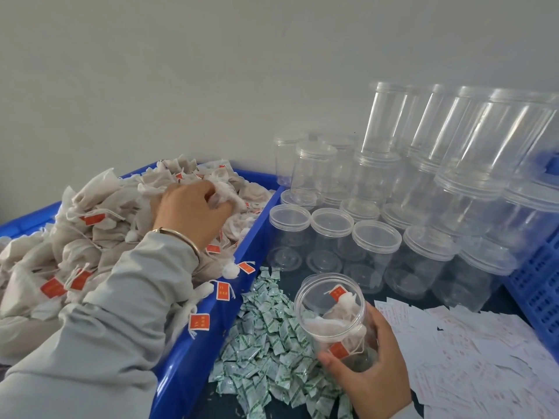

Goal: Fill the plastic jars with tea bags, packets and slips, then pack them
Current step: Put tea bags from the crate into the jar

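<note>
A blue bin on the left holds a heap of white tea bags with red tags. My left hand reaches into the heap and pinches a tea bag near the bin's far side. My right hand grips an open clear jar tilted toward me, with a few tea bags inside. Green and white packets lie piled between the bin and the jar. White slips with pink print are spread at the right.
Several clear lidded jars stand in rows behind the held jar, with more stacked higher toward the wall. A blue perforated crate sits at the right edge. A grey wall closes the back.
</note>
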